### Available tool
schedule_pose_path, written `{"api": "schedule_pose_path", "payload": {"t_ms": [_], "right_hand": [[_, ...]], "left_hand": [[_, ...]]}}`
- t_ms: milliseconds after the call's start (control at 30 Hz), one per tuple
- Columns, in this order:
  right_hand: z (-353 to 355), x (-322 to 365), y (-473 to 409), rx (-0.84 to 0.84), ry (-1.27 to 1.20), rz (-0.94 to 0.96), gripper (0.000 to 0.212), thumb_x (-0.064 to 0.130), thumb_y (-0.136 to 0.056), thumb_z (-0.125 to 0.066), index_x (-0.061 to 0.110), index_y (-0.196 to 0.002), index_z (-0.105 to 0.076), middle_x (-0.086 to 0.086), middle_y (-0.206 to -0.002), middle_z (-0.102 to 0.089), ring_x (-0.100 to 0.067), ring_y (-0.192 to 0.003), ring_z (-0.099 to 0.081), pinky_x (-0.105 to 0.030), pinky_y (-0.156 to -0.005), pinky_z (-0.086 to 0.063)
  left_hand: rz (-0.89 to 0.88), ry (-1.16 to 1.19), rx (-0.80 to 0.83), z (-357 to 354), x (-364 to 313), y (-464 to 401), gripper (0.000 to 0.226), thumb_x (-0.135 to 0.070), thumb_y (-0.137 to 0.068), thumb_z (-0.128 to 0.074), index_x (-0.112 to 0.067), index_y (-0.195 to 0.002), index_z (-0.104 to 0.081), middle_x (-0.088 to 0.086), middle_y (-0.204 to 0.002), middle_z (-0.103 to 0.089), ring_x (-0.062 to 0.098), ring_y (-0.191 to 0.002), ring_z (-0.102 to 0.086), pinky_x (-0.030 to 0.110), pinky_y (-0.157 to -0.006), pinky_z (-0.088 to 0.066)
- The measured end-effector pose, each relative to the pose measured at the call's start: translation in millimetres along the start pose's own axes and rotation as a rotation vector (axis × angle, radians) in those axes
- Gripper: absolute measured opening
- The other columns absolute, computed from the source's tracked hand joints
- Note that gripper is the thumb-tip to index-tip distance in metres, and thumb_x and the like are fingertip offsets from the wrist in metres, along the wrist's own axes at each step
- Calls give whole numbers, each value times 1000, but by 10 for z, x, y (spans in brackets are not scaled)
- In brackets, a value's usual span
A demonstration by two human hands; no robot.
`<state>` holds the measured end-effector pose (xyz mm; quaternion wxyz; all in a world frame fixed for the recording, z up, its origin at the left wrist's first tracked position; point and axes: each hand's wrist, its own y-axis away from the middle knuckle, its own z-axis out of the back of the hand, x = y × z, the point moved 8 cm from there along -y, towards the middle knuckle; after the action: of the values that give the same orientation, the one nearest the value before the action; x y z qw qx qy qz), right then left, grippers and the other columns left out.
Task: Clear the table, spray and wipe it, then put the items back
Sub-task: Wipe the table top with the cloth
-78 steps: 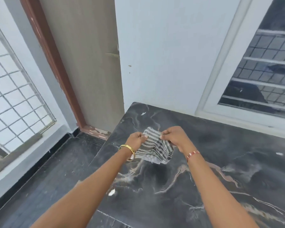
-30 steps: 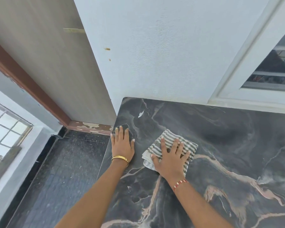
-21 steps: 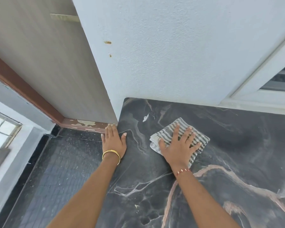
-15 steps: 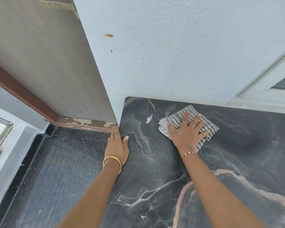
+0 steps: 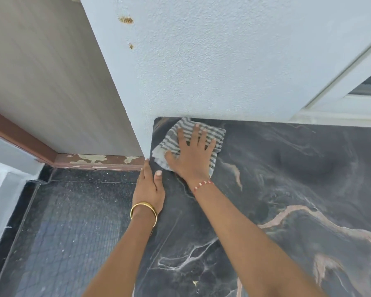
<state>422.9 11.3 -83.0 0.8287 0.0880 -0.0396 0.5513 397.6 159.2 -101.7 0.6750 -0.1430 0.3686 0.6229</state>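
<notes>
Striped cloth (image 5: 198,133) has reached table (image 5: 287,179) corner under flat right hand (image 5: 192,159); left hand (image 5: 149,186) flat.

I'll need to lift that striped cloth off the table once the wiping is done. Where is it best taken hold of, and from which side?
Probably the striped cloth's far right corner: it lies free on the dark marble table, clear of the right hand pressing flat on its middle. Come from the right, over open tabletop; the wall bounds the far edge and the left hand rests at the table's left edge.
</notes>
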Motion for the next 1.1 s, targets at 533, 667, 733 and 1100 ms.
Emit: {"api": "schedule_pose_path", "payload": {"t_ms": [533, 667, 733, 1100], "right_hand": [[224, -1649, 201, -23, 8, -466, 78, 64, -87, -24, 26, -151, -3, -12, -159, 3, -34, -146, 2, -59, -115, 1], [171, -1168, -163, -6, 4, -506, 78, 62, -88, -24, 21, -151, -3, -22, -157, 4, -42, -144, 2, -65, -112, 2], [134, -830, -193, -23, 19, -396, 77, 60, -89, -27, 22, -151, -5, -22, -157, 2, -43, -144, 2, -64, -111, 3], [-26, -581, 955, 6, 65, 319, 63, 39, -81, -34, 28, -142, -38, -5, -149, -39, -29, -138, -36, -48, -113, -10]], "left_hand": [[24, 103, 38, 27, -16, 43, 55, -37, -98, -18, -21, -149, -6, 5, -156, -22, 29, -140, -30, 41, -112, -29], [14, 100, 41, 27, -11, 32, 55, -37, -98, -17, -21, -149, -4, 3, -156, -19, 29, -140, -30, 41, -112, -30], [11, 107, 37, 28, -11, 26, 55, -37, -98, -17, -21, -149, -6, 3, -156, -19, 28, -140, -30, 39, -112, -29], [46, 264, 18, 65, -21, 83, 51, -34, -99, -16, -20, -148, -15, 5, -154, -25, 27, -141, -27, 34, -115, -21]]}}
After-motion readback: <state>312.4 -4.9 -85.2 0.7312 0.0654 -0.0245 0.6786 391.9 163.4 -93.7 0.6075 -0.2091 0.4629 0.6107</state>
